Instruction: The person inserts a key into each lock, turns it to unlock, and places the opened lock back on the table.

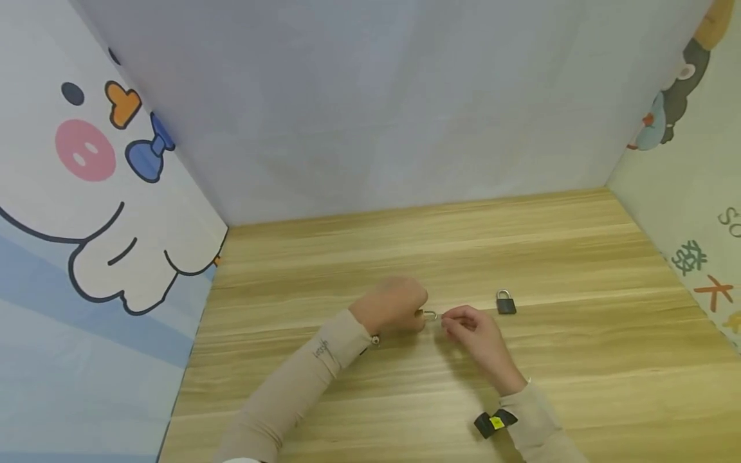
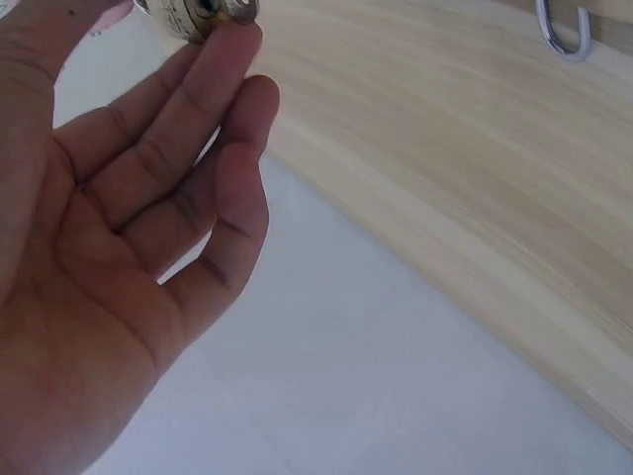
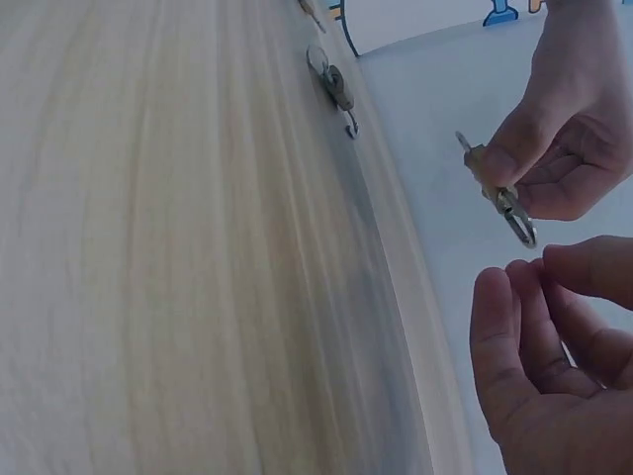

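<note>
My left hand (image 1: pixel 393 305) grips a small brass-coloured padlock (image 3: pixel 487 170) between thumb and fingers; its silver shackle (image 1: pixel 430 315) points right, and the hand hides most of the body. At the top of the left wrist view, part of a metallic body (image 2: pixel 183 15) shows at the fingertips. Close to the shackle, my right hand (image 1: pixel 477 337) brings thumb and fingertips together. Whether something small lies between them cannot be seen. To the right of that hand lies a dark padlock (image 1: pixel 505 304) on the wooden table (image 1: pixel 324 257).
A small round metallic thing (image 1: pixel 375 340) shows beside the left sleeve, partly hidden. A metal piece with a ring (image 3: pixel 334 87) lies on the table in the right wrist view. A black wrist device (image 1: pixel 494 423) hangs at the right sleeve. Printed walls (image 1: pixel 95 212) border the table.
</note>
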